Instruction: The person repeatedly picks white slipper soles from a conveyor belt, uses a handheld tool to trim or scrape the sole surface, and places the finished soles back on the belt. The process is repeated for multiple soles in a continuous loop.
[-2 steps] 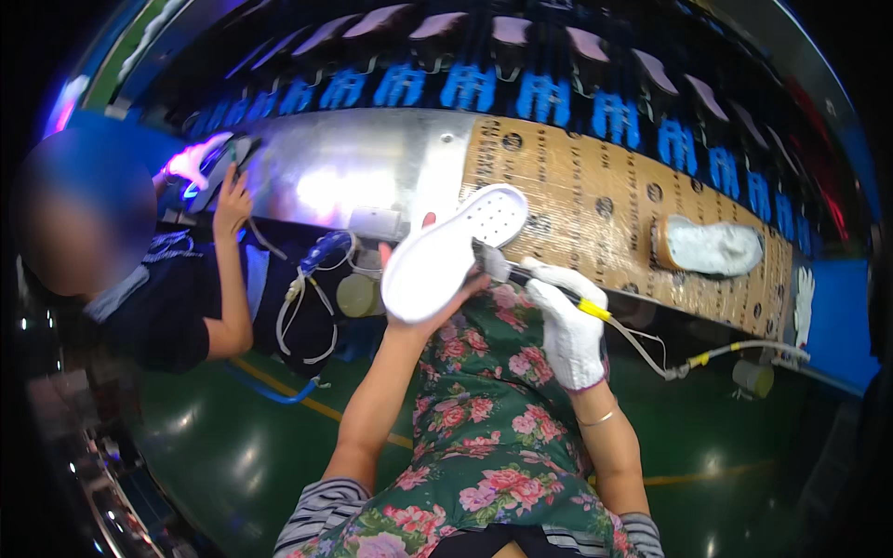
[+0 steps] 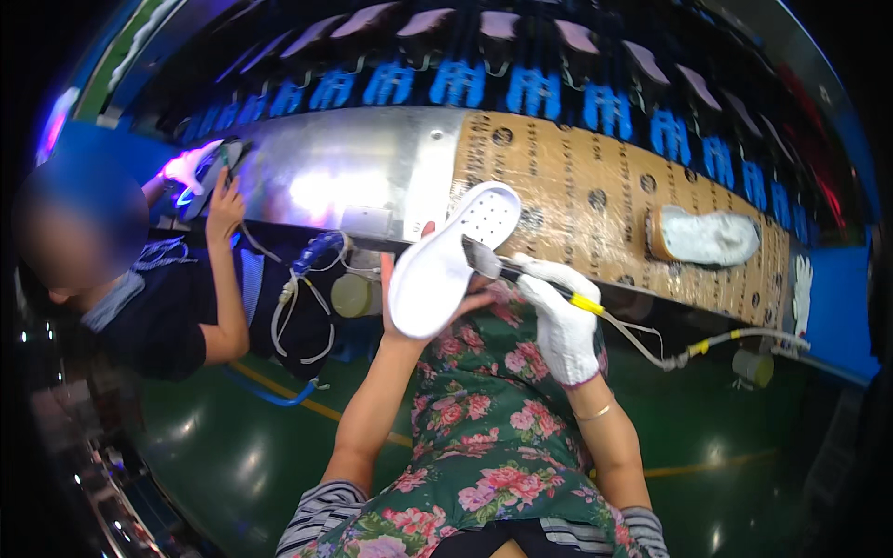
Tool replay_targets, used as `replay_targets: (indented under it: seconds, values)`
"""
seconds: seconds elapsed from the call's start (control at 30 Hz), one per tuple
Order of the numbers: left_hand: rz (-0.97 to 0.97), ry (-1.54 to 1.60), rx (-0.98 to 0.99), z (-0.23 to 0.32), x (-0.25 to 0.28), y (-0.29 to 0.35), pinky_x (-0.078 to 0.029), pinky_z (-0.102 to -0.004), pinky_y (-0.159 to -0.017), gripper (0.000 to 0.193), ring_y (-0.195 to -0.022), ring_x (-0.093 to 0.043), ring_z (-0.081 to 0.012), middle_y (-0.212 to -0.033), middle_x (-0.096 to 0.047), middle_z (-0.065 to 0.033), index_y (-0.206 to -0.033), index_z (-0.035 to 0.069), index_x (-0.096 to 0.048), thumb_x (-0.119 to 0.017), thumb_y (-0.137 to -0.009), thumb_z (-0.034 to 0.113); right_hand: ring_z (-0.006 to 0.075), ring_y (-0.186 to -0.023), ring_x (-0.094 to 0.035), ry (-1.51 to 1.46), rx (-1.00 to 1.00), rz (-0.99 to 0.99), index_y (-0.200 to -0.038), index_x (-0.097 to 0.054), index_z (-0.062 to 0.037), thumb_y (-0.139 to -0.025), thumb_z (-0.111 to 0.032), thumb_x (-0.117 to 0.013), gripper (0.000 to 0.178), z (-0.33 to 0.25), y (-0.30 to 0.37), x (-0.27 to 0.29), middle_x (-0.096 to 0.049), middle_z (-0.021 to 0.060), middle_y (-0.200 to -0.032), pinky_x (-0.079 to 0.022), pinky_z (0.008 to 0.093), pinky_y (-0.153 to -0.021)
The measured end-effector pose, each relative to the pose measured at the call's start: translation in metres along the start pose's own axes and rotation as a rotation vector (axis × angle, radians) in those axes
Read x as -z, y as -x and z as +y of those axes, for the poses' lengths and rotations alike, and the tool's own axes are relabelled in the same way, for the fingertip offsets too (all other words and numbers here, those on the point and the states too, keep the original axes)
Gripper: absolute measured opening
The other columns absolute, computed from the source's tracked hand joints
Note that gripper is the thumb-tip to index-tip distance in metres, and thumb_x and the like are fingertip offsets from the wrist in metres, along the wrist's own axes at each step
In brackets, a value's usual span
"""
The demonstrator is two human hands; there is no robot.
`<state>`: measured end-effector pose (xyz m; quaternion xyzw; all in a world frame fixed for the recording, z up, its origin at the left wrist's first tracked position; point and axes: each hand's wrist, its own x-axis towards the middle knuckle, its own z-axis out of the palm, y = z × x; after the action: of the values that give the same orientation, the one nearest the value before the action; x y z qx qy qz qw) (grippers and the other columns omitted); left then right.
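A white shoe sole (image 2: 433, 284) with a raised rim and small holes at its far end lies tilted across my bare left hand (image 2: 406, 346). The fingers of that hand wrap up around both its edges from beneath. My right hand (image 2: 563, 321), in a white knitted glove, closes around the handle of a flat, wide brush (image 2: 481, 257) fed by a tube. The bristles are at the sole's right edge near its middle; whether they touch it I cannot tell. Yellow tape (image 2: 586, 304) wraps the tube just behind my grip.
A shoe part with a whitish top (image 2: 712, 236) rests on the brown-paper-covered bench (image 2: 558, 200). Blue holders (image 2: 533, 94) line the back. To the left, a co-worker (image 2: 177, 307) holds a tool. A pale tube (image 2: 712, 347) runs right, and a white glove (image 2: 803, 293) hangs at the bench end.
The near end of the sole has dropped slightly and shifted right in view. The brush head has come a little to the left, further over the sole's edge.
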<state>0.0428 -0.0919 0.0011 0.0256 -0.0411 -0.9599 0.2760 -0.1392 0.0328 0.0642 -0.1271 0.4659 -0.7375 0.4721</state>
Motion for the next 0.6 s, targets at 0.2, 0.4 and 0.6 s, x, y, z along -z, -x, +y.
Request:
replay_targets:
  seconds: [0.2, 0.4, 0.6]
  values:
    - [0.157, 0.168, 0.068, -0.050, 0.006, 0.017, -0.045, -0.0688, -0.109, 0.085, -0.132, -0.056, -0.0510, -0.145, -0.059, -0.0259, -0.156, 0.004, -0.044, -0.057, -0.089, 0.055, 0.0176, -0.095, -0.075, 0.557, 0.377, -0.084, -0.103, -0.080, -0.0013, -0.084, -0.001, -0.081, 0.019, -0.015, 0.004, -0.005, -0.080, 0.0110, -0.105, -0.059, 0.0307, -0.085]
    - [0.191, 0.023, 0.011, -0.081, -0.016, -0.003, -0.042, -0.0524, -0.118, 0.083, -0.137, -0.056, -0.0328, -0.150, -0.057, -0.0127, -0.156, 0.012, -0.046, -0.062, -0.095, 0.066, 0.0268, -0.087, -0.076, 0.984, 0.858, -0.239, -0.094, -0.081, -0.0082, -0.075, -0.002, -0.083, 0.020, -0.063, 0.007, -0.011, -0.080, 0.0105, -0.098, -0.059, 0.0355, -0.078]
    - [0.201, -0.032, -0.003, -0.105, -0.011, 0.003, -0.040, -0.0526, -0.121, 0.079, -0.141, -0.053, -0.0332, -0.155, -0.054, -0.0122, -0.157, 0.016, -0.045, -0.061, -0.096, 0.064, 0.0303, -0.094, -0.076, 1.207, 1.099, -0.279, -0.110, -0.079, -0.0101, -0.073, -0.004, -0.081, 0.038, -0.064, 0.001, -0.014, -0.078, 0.0144, -0.108, -0.059, 0.0395, -0.078]
